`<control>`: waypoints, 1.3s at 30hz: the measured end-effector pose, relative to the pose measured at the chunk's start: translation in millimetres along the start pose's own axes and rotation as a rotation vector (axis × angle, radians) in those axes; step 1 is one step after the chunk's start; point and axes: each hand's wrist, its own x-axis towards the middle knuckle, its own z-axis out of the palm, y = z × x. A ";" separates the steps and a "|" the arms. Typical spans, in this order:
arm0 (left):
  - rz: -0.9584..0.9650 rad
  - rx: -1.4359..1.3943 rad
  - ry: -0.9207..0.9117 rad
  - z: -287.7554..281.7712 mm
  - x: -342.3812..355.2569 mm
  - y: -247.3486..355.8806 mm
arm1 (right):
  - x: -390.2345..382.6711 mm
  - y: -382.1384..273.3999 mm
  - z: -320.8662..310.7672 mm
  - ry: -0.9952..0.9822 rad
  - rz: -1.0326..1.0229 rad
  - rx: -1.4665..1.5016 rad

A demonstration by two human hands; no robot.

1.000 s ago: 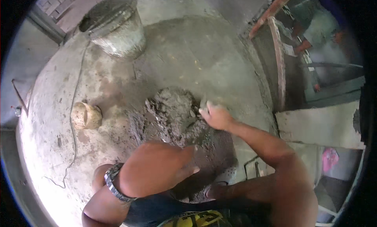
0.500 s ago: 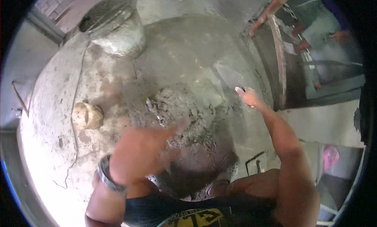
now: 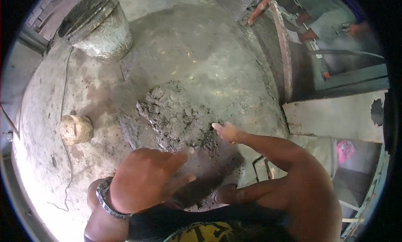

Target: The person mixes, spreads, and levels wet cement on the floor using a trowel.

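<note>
A heap of wet grey mortar [image 3: 176,112] lies on the concrete floor in front of me. My right hand [image 3: 228,132] is at the heap's right edge, fingers closed round a trowel's handle; the blade cannot be made out against the mortar. Over the heap's near left side hovers my left hand [image 3: 146,179], somewhat blurred, with a watch [image 3: 106,200] on its wrist. Its thumb and fingers are apart, and nothing shows between them.
A mortar-caked bucket [image 3: 104,37] stands at the far left. Nearer is a small pale tub [image 3: 76,130] beside a thin cable [image 3: 64,104]. A wooden frame [image 3: 284,53] stands at the right, with another person's hand [image 3: 358,29] beyond it. My perforated shoe [image 3: 238,171] is close to the heap.
My right hand has come back left and nearer, from the smooth floor to the heap's edge. My left hand has stayed near the heap. The view has shifted slightly.
</note>
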 end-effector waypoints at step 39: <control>-0.045 -0.035 -0.050 -0.2 -0.1 4.6 | 2.0 -109.0 -149.9 0.610 -0.330 -0.530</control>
